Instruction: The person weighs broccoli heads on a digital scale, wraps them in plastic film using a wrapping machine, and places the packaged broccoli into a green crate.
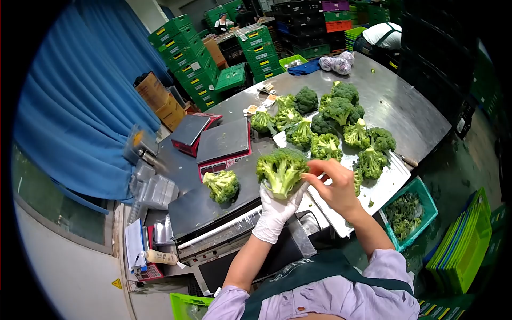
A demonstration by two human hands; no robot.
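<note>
My left hand (277,209), in a white glove, holds a broccoli head (281,169) from below, its cut stem side facing me. My bare right hand (332,184) is at the right edge of that head, thumb and index finger pinched close together; anything between them is too small to make out. Another broccoli head (221,186) lies to the left on the dark surface of the wrapping machine (192,216). Beyond my hands, several broccoli heads (341,110) are heaped on the metal table and on a white board (388,184).
Two red scales (224,141) stand at the left of the metal table (413,109). A teal crate (408,213) with leaf trimmings is low on the right. Green crates (186,61) are stacked behind. A person (381,37) bends at the back right.
</note>
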